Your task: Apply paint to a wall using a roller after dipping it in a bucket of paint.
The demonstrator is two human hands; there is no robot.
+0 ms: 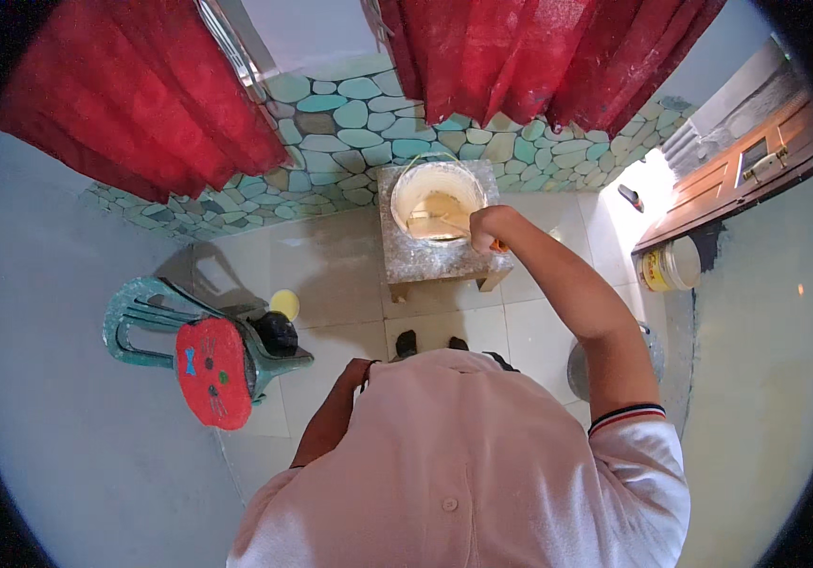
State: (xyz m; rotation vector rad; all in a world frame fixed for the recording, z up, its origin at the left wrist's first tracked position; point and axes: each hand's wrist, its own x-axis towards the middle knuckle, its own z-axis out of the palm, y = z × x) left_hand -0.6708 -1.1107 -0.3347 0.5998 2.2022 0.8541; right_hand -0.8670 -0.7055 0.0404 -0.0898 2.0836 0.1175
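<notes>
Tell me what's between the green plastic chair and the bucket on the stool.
In the head view, a round yellow item close to the chair, then tiled floor up to the stool bearing the bucket.

Dressed in a pale, pinkish-white short-sleeved shirt with a round button down the front (close in shade to the cloth), trimmed at the right cuff in dark, white and red stripes, and shod in dark footwear.

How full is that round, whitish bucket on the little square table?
Partly full: beige, wet-looking stuff lies inside the round, whitish bucket, whose inner wall shows above it. I cannot tell how deep it is.
</notes>
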